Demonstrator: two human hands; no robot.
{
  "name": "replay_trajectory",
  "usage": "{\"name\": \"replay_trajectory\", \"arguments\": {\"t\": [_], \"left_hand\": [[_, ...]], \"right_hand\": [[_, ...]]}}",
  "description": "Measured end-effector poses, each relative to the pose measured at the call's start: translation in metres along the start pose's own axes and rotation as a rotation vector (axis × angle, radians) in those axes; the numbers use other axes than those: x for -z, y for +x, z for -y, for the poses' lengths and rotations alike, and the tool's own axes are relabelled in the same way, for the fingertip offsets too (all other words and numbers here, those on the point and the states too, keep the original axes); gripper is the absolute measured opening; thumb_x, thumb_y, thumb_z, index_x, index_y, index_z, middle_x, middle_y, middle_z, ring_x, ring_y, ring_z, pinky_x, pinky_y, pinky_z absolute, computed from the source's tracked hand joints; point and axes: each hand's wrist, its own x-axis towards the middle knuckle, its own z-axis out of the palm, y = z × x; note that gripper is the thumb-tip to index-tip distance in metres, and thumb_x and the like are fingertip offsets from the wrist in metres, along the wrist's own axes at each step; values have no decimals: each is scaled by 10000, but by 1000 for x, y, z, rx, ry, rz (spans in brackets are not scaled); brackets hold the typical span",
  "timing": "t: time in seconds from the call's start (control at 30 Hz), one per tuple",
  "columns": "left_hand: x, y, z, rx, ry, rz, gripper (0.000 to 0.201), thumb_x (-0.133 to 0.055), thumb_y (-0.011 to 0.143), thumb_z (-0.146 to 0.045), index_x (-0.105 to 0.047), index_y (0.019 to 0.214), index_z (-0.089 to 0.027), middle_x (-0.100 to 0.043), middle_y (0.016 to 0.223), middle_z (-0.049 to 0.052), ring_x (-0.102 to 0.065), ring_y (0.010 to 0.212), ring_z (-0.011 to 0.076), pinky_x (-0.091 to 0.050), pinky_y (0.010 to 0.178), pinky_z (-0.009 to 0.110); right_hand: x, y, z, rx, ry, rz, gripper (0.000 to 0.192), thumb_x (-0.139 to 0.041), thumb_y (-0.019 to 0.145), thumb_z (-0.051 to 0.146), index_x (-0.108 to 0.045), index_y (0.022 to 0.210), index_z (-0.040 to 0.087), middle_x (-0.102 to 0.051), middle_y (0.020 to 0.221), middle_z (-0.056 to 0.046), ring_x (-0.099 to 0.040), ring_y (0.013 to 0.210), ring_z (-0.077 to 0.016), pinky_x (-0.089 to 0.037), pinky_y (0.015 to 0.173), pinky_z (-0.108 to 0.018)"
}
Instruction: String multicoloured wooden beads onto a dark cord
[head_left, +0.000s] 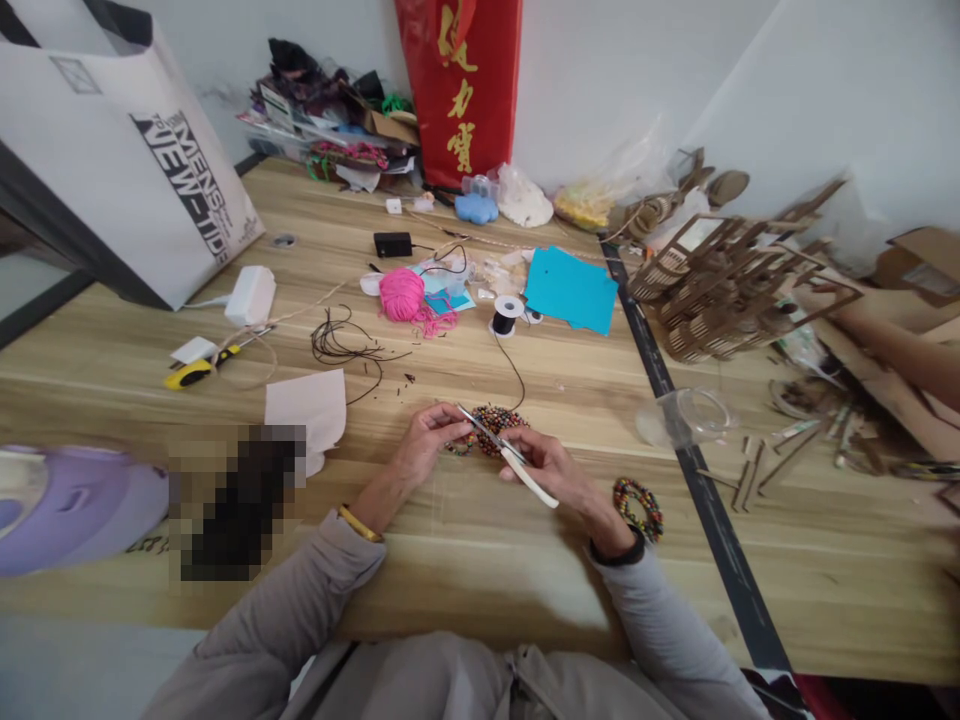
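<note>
My left hand point(422, 442) pinches a beaded bracelet point(491, 425) of multicoloured beads just above the wooden table point(465, 560). My right hand point(551, 472) holds white-handled scissors point(517, 462), blades pointing up-left across the beads toward my left fingers. A black cord runs from the beads up to a black thread spool point(507, 316). A second beaded bracelet point(637, 507) lies on the table to the right of my right wrist.
A pink yarn ball point(401, 294), a blue sheet point(571, 288), loose black cord point(341, 345), white paper point(309, 405), a yellow cutter point(196, 372) and a clear cup point(686, 415) lie around. A wooden model point(724, 285) stands right; another person's arm point(900, 350) reaches in. A white tote bag point(127, 150) stands left.
</note>
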Motion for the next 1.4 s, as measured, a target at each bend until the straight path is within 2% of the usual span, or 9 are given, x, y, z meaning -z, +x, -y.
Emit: {"name": "replay_trajectory", "arguments": {"t": [0.37, 0.83, 1.03, 1.17, 1.3, 1.4], "left_hand": [[1, 1, 1, -15, -2, 0, 262, -851, 506, -199, -644, 646, -119, -667, 634, 1, -610, 559, 101, -484, 523, 195], [2, 1, -1, 9, -13, 7, 245, -840, 524, -185, -644, 654, -117, -659, 645, 3, -599, 551, 99, -480, 504, 200], [5, 2, -1, 3, -17, 29, 242, -834, 548, -198, -646, 678, -118, -676, 639, 12, -623, 572, 119, -480, 520, 210], [11, 6, -4, -29, -103, -15, 241, -814, 590, -214, -652, 744, -124, -702, 666, 32, -632, 590, 125, -486, 545, 218], [20, 13, -13, -114, -236, -107, 208, -760, 653, -163, -661, 833, -130, -733, 788, 57, -672, 714, 144, -507, 606, 222], [25, 14, -20, -154, -306, -101, 201, -688, 713, -113, -661, 912, -125, -740, 898, 85, -687, 835, 160, -527, 685, 229]], "right_hand": [[-3, -1, 4, 19, -94, -11, 347, -696, 768, 433, -624, 970, 160, -461, 691, 31, -348, 585, -87, -272, 509, -210], [-7, -3, 5, 76, -358, -109, 355, -641, 810, 440, -671, 1007, 146, -560, 702, -4, -435, 603, -117, -322, 535, -220], [-10, -1, 2, 87, -378, -120, 328, -620, 832, 430, -661, 998, 150, -567, 694, -1, -428, 577, -108, -318, 527, -223], [-6, 0, 1, 99, -363, -174, 379, -628, 820, 442, -641, 1039, 133, -576, 690, -4, -439, 558, -108, -335, 523, -227], [-3, -7, 7, 93, -520, -131, 333, -646, 811, 358, -631, 1066, 145, -619, 684, -10, -484, 538, -115, -349, 511, -225], [-11, -15, 18, 68, -774, -37, 296, -601, 830, 219, -602, 1123, 176, -679, 759, -33, -577, 604, -137, -378, 566, -227]]}}
